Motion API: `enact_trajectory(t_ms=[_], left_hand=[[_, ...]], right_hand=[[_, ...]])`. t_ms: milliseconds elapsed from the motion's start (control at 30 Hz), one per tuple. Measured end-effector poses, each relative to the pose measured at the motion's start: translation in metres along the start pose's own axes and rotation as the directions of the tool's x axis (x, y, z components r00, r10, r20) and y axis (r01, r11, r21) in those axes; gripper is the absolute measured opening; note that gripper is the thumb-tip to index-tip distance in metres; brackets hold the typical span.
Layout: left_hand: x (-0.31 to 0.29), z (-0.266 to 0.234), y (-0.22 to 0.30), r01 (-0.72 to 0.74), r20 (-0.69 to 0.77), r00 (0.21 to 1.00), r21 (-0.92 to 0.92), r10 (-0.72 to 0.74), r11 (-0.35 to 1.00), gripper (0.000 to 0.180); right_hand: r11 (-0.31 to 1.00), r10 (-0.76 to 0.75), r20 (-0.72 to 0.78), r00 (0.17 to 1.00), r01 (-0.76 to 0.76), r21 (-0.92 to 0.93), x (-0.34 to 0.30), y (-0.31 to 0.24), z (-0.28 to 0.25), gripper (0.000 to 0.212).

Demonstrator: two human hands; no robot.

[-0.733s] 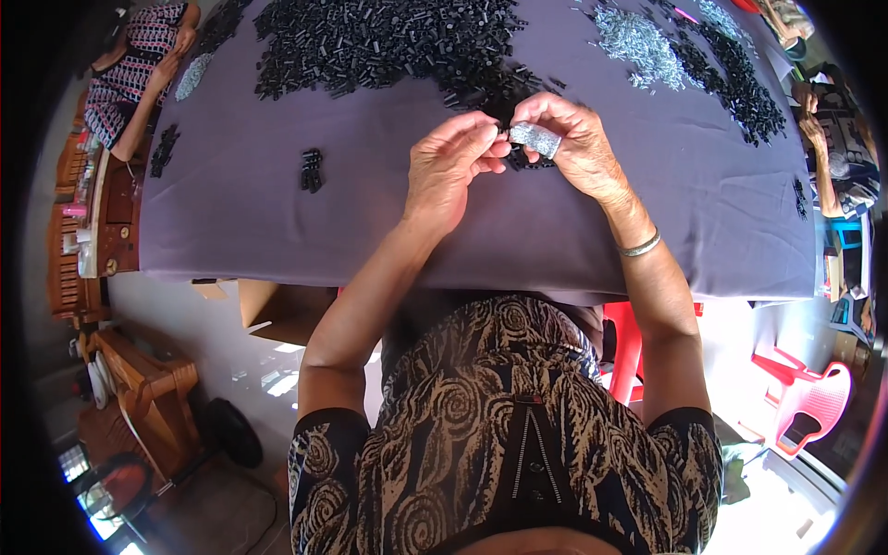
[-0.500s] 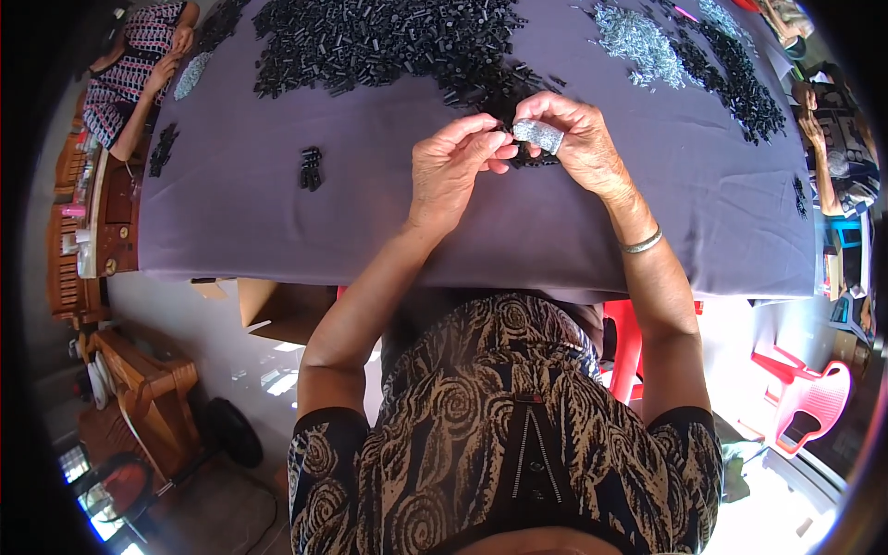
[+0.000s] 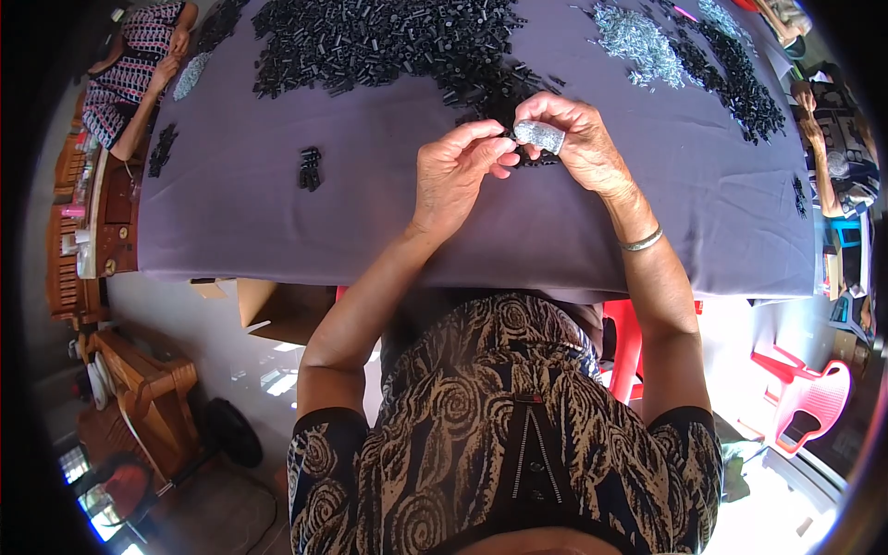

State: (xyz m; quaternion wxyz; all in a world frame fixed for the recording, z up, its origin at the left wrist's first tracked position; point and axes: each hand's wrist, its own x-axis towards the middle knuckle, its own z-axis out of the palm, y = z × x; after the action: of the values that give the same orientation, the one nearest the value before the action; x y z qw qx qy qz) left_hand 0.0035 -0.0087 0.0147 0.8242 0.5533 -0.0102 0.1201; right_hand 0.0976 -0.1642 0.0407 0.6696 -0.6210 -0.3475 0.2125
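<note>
Over the near side of the cloth, my two hands meet fingertip to fingertip. My right hand (image 3: 585, 148) is closed, with a short silvery-white speckled piece (image 3: 540, 136) across its thumb and fingers; whether this is a small packet or a wrap I cannot tell. My left hand (image 3: 453, 171) pinches thumb to forefinger at a tiny dark thing beside that piece, too small to make out. Behind the hands, a large heap of short black cylindrical parts (image 3: 388, 42) trails down toward them. A small cluster of black parts (image 3: 310, 169) lies left of my left hand.
Silvery small parts (image 3: 638, 44) and another black heap (image 3: 745, 88) lie at the far right of the purple-grey cloth (image 3: 351, 222). People sit at the left (image 3: 139, 79) and right edges. A red chair (image 3: 809, 402) and an open cardboard box (image 3: 282, 310) stand below table height.
My left hand has shifted slightly down and right, its fingertips still by the silvery piece. That piece has turned a little in my right hand.
</note>
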Motion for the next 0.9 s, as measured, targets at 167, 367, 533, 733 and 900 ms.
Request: enact_trajectory(t_ms=[167,367,533,733,900], left_hand=[[-0.001,0.002,-0.003,-0.052,-0.013,0.998,0.137,0.054,0.989,0.019],[-0.001,-0.001,-0.003,-0.064,0.006,0.998,0.339,0.066,0.939,0.019],[-0.001,-0.006,-0.002,-0.14,0.112,0.988,0.339,0.108,0.93,0.02],[0.002,-0.007,0.003,-0.054,0.112,0.993,0.278,0.024,0.959,0.017],[0.009,-0.014,0.013,-0.069,0.0,0.998,0.171,0.07,0.983,0.018]], right_hand=[[1.0,0.007,0.028,1.0,-0.007,-0.016,0.001,0.001,-0.002,0.008],[0.994,0.094,0.054,0.994,-0.097,0.043,0.0,0.002,0.002,0.009],[0.985,0.137,0.106,0.985,-0.147,0.09,0.001,0.005,-0.001,0.013],[0.974,0.203,0.094,0.975,-0.211,0.084,0.001,-0.001,-0.007,0.009],[0.991,0.01,-0.307,0.952,0.032,0.132,0.003,-0.007,-0.038,0.009]])
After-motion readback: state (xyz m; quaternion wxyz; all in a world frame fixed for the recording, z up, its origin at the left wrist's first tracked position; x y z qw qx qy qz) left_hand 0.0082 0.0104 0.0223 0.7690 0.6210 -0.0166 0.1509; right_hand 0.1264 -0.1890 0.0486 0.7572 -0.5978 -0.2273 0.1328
